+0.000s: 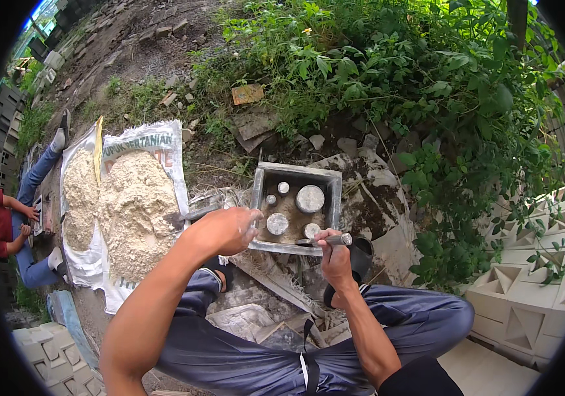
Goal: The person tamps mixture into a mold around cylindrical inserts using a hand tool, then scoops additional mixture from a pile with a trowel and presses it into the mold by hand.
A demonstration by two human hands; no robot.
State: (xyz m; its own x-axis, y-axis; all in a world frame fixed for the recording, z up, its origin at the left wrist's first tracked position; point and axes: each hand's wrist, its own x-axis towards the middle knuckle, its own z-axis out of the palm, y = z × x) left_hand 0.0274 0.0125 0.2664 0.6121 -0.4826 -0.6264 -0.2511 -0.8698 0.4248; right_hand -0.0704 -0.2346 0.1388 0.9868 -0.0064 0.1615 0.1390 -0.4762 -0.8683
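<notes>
I squat on the ground with the square metal mould (pixel 261 191) in front of my knees, and everything else I place from it. The mould is a grey open box with several round grey cylinders (pixel 309 198) standing inside it, and pale mix fills the gaps between them.

My left hand (pixel 228 229) is at the mould's near left corner, fingers curled together and dusted with pale powder, resting on or just over the rim; I cannot tell whether it pinches anything. My right hand (pixel 335 254) is at the near edge of the mould, closed in a fist round the handle of a trowel (pixel 325 241), whose blade lies flat along that near rim and points to the left.

Left of the mould, a white sack (pixel 170 142) is spread on the soil with a heap of pale sandy mix (pixel 134 208) on it. Farther left of the mould, another person (pixel 12 228) in a red top and blue trousers sits at another mould. Beyond the mould grow green weeds (pixel 388 66). To its right stand white patterned concrete blocks (pixel 527 290).
</notes>
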